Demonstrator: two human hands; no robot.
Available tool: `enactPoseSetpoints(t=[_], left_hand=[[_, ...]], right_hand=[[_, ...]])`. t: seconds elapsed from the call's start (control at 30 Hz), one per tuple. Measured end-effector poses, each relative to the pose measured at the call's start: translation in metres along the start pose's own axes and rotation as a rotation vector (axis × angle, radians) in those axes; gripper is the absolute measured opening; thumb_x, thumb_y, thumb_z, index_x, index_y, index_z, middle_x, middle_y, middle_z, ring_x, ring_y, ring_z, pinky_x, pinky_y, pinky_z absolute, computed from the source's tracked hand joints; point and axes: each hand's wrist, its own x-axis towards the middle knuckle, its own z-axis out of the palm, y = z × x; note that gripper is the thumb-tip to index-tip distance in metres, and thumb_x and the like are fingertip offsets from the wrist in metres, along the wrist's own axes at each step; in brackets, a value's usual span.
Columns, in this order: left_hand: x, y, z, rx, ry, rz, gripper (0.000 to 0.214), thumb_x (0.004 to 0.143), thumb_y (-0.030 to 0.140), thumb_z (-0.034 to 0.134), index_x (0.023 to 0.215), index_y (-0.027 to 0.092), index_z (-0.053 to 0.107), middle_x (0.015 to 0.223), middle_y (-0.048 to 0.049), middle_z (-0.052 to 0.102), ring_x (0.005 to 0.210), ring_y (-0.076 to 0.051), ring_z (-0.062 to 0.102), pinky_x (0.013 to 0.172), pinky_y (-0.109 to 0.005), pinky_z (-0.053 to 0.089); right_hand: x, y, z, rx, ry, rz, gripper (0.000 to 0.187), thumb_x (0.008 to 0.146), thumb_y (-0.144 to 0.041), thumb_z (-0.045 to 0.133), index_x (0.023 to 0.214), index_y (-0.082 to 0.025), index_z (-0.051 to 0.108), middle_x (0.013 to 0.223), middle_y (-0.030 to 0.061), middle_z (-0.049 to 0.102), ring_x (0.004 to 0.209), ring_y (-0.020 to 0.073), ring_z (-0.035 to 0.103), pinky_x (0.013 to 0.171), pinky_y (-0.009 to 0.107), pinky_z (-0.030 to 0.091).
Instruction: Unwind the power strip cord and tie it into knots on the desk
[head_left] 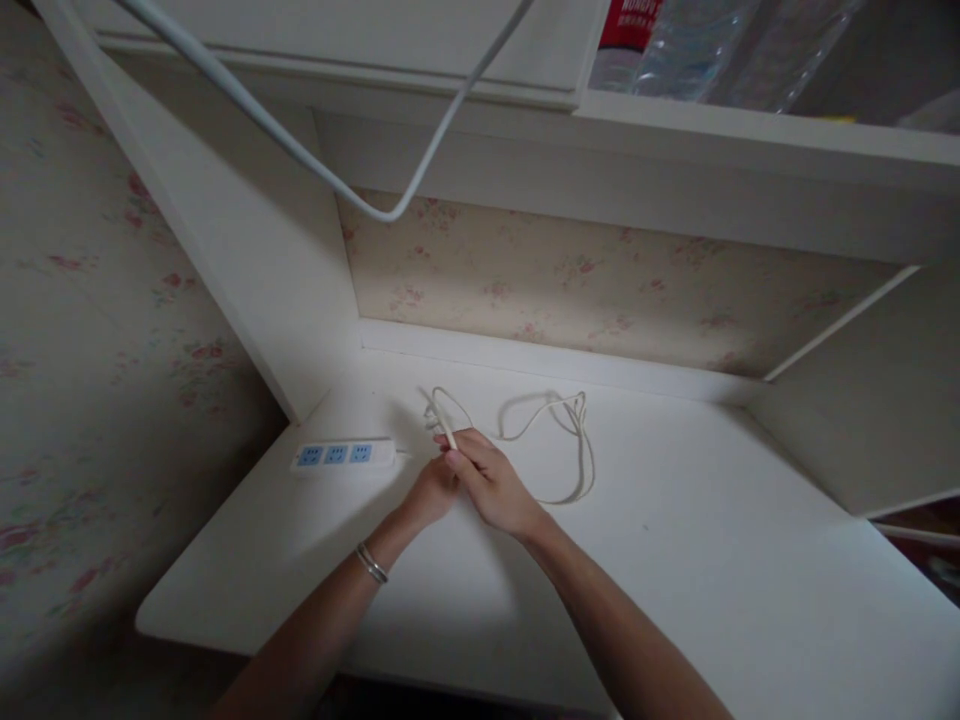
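Observation:
A thin white cable point(577, 455) lies in loose loops on the white desk point(675, 560). My right hand point(495, 485) is closed in a pinch on one end of the cable near the desk's back left. My left hand point(429, 495), a bracelet on its wrist, sits right under and against the right hand; its fingers are curled and mostly hidden, close to the same cable end. A white power strip point(343, 455) with blue sockets lies just left of both hands.
A white side panel point(247, 290) rises at the left, floral wallpaper point(585, 290) behind. A shelf overhead holds clear plastic bottles point(675, 45). A white cord point(315, 160) hangs across the top. A lower shelf panel point(862, 400) stands at the right.

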Motion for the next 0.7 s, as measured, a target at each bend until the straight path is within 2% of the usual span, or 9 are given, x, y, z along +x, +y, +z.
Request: enactPoseSetpoints(t=[0.13,0.23,0.33,0.43,0.53,0.6,0.7], left_hand=[[-0.003,0.006,-0.009,-0.037,-0.046,-0.027,0.029,0.09,0.015,0.038,0.103,0.013,0.064,0.097,-0.0094,0.07,0.09,-0.019,0.064,0.078,-0.029,0.051],[-0.011,0.014,-0.022,0.043,-0.045,-0.014,0.028,0.09,0.016,0.039,0.099,0.016,0.065,0.094,-0.0083,0.071,0.093,-0.019,0.063,0.089,-0.033,0.048],[-0.019,0.018,-0.032,0.239,-0.028,-0.05,0.028,0.089,0.014,0.041,0.1,0.017,0.066,0.095,-0.0088,0.072,0.097,-0.022,0.063,0.107,-0.045,0.032],[-0.025,0.015,-0.038,0.312,-0.021,-0.092,0.033,0.087,0.01,0.038,0.106,0.016,0.065,0.104,-0.0104,0.071,0.1,-0.022,0.063,0.11,-0.047,0.026],[-0.026,0.009,-0.042,0.181,0.02,-0.137,0.034,0.088,0.012,0.034,0.105,0.016,0.063,0.104,-0.0097,0.07,0.1,-0.021,0.063,0.105,-0.041,0.035],[-0.025,0.004,-0.044,0.023,0.072,-0.224,0.032,0.089,0.016,0.033,0.106,0.019,0.061,0.1,-0.0075,0.07,0.095,-0.02,0.064,0.094,-0.037,0.044],[-0.023,0.002,-0.046,-0.14,0.181,-0.358,0.03,0.092,0.028,0.032,0.11,0.021,0.055,0.098,-0.0057,0.068,0.088,-0.019,0.064,0.081,-0.033,0.048]], right_hand=[[0.003,0.016,0.017,-0.008,0.073,0.101,0.034,0.097,-0.038,0.039,0.105,-0.02,0.067,0.096,0.0057,0.063,0.094,0.0157,0.058,0.087,0.03,0.044],[0.001,0.024,0.022,-0.006,0.115,0.158,0.035,0.096,-0.041,0.04,0.101,-0.02,0.067,0.093,0.0046,0.062,0.089,0.0154,0.059,0.083,0.029,0.045],[-0.002,0.032,0.025,-0.008,0.073,0.201,0.034,0.096,-0.043,0.041,0.096,-0.021,0.067,0.092,0.0034,0.061,0.082,0.0144,0.058,0.076,0.027,0.045],[-0.006,0.04,0.026,-0.064,-0.006,0.232,0.037,0.095,-0.044,0.042,0.082,-0.02,0.066,0.08,0.0017,0.057,0.075,0.0139,0.055,0.07,0.026,0.044],[-0.009,0.048,0.026,-0.103,-0.047,0.228,0.034,0.094,-0.043,0.044,0.08,-0.021,0.067,0.076,0.0006,0.057,0.076,0.0141,0.055,0.072,0.025,0.043],[-0.012,0.051,0.028,-0.112,-0.033,0.241,0.028,0.092,-0.042,0.05,0.087,-0.022,0.069,0.08,0.0003,0.061,0.078,0.014,0.056,0.073,0.025,0.042],[-0.017,0.057,0.033,-0.121,-0.035,0.317,0.023,0.086,-0.041,0.058,0.088,-0.022,0.07,0.081,-0.0005,0.065,0.073,0.0131,0.056,0.068,0.024,0.041]])
